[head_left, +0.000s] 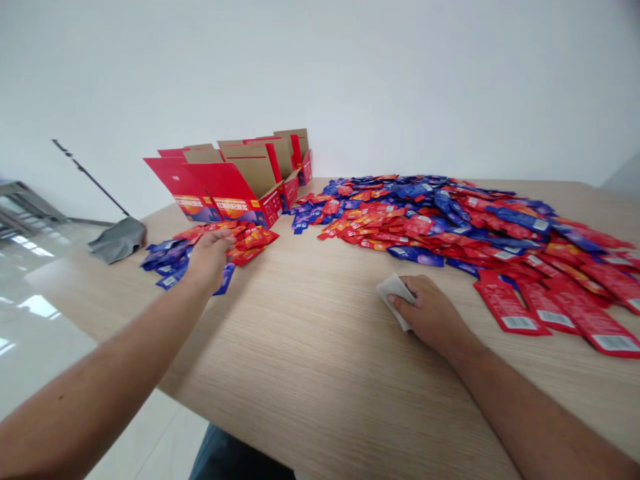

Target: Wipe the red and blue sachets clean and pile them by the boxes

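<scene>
The small packet pile (251, 241) spreads left and right of the left hand (207, 257), grip unclear; the right hand (431, 310) pinches a white cloth (393, 292).

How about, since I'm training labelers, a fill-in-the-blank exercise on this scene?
The right hand, holding a white cloth or tissue, is on the ____.
By size, the left hand is at the ____ packet pile.
The red boxes have their lids ____.
The larger heap lies to the boxes' ____.

Missing words: table; smaller; open; right.
</scene>
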Demonstrator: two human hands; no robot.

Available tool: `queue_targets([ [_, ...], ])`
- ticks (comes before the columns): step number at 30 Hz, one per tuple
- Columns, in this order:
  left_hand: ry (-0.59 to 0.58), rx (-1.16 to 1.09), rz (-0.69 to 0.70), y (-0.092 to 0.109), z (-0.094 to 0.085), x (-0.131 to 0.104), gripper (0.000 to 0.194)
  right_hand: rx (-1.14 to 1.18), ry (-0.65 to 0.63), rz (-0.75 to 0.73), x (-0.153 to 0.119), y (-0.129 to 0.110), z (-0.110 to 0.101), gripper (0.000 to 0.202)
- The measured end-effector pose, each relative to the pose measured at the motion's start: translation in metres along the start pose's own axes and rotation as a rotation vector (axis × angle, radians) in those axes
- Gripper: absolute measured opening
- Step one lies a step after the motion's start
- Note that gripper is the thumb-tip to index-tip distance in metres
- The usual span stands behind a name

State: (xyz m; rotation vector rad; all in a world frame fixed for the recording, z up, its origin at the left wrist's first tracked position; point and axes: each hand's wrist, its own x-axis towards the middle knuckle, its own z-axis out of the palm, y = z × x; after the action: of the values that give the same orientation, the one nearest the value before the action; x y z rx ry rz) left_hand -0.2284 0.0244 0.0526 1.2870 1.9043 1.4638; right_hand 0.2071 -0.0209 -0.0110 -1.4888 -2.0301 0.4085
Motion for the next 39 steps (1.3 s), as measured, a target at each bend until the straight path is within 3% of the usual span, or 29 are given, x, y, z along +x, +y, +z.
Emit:
queue_targets([
  [5, -0.294, 0.025, 0.099, 0.009, 0.085, -0.038, 0.025, -0.008, -0.055, 0.016, 0.001, -0.005, -0.002, 0.022],
  [12, -0.61, 0.257, 0.523, 0.05, 0.201, -0.068, 0.022, 0.014, -0.078, 0.012, 0.002, -0.007, -0.001, 0.018],
  [17, -0.798, 0.439, 0.883, 0.079, 0.261, -0.078, 0.035, 0.026, -0.067, 0.039, 0.003, -0.008, 0.002, 0.022],
  [21, -0.874, 0.597, 1.026, 0.087, 0.296, -0.074, 0.044, 0.038, -0.069, 0.034, 0.003, -0.011, 0.001, 0.022],
  [25, -0.873, 0.715, 1.1, 0.09, 0.313, -0.068, 0.042, 0.028, -0.071, 0.039, 0.003, -0.014, -0.001, 0.023],
  [31, -0.826, 0.75, 1.107, 0.09, 0.311, -0.067, 0.025, 0.017, -0.072, 0.041, 0.003, -0.015, -0.001, 0.028],
  [36, -0.773, 0.629, 0.997, 0.081, 0.302, -0.071, 0.024, 0.013, -0.073, 0.026, 0.004, -0.014, -0.001, 0.027],
  [39, -0.73, 0.501, 0.868, 0.077, 0.287, -0.074, 0.014, 0.013, -0.069, 0.011, 0.004, -0.013, -0.001, 0.025],
])
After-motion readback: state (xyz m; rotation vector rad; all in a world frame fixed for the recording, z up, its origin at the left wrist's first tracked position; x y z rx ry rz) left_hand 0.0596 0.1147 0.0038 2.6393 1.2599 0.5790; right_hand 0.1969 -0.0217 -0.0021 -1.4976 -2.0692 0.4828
